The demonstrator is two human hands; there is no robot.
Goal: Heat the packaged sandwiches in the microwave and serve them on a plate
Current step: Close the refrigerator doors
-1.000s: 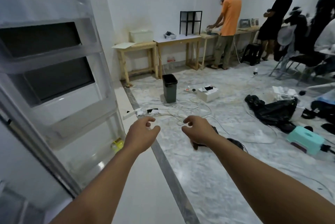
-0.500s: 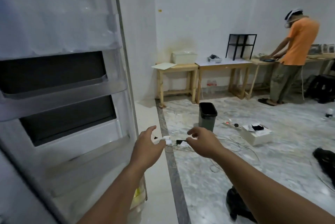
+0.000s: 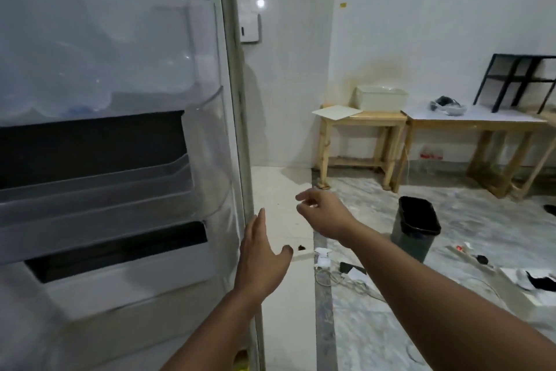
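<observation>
An open fridge door [image 3: 120, 160] fills the left half of the view, its inner side with clear plastic shelves facing me. My left hand [image 3: 261, 256] reaches forward with straight fingers at the door's right edge, fingertips on or just beside the edge strip. My right hand [image 3: 326, 214] hangs in the air to the right, fingers loosely curled and holding nothing. No sandwiches, microwave or plate show in this view.
A dark bin [image 3: 416, 226] stands on the marble floor to the right. Cables and a power strip [image 3: 469, 253] lie around it. Two wooden tables [image 3: 361, 121] line the back wall, with a white tub [image 3: 380, 97] and a black frame [image 3: 517, 82].
My view has swung left, so the fridge door looms larger and the people have left the frame. My left hand has straightened and moved to the door's edge.
</observation>
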